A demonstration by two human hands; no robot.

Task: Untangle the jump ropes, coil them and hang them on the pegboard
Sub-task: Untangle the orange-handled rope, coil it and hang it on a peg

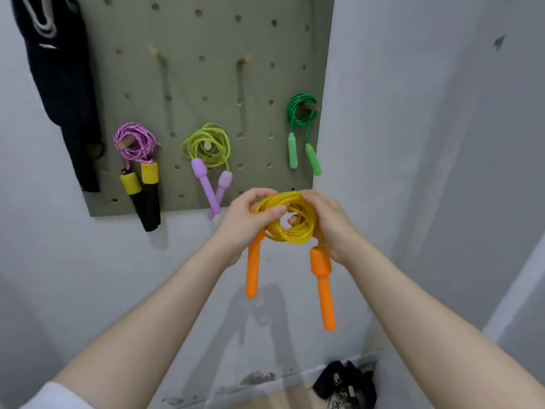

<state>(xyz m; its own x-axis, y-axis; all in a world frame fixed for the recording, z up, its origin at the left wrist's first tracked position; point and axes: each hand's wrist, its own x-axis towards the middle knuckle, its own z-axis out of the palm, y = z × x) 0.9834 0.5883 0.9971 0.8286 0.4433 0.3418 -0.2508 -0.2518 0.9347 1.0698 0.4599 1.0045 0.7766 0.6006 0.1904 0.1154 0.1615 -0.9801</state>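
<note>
A coiled yellow jump rope (pixel 290 228) with two orange handles (pixel 323 286) hangs between my hands, just below the grey-green pegboard (pixel 206 33). My left hand (pixel 246 215) grips the coil's left side with thumb over the strands. My right hand (pixel 324 219) grips its right side, fingers showing through the loop. On the pegboard hang a purple braided rope with yellow-black handles (pixel 135 144), a lime rope with lilac handles (pixel 208 147) and a green rope (pixel 302 119). Two wooden pegs (pixel 244 59) in the upper row carry nothing.
Dark clothing (pixel 59 78) hangs at the pegboard's left edge. A black item (pixel 345 382) lies on the floor by the wall's base. A pale wall surrounds the board, with a corner to the right.
</note>
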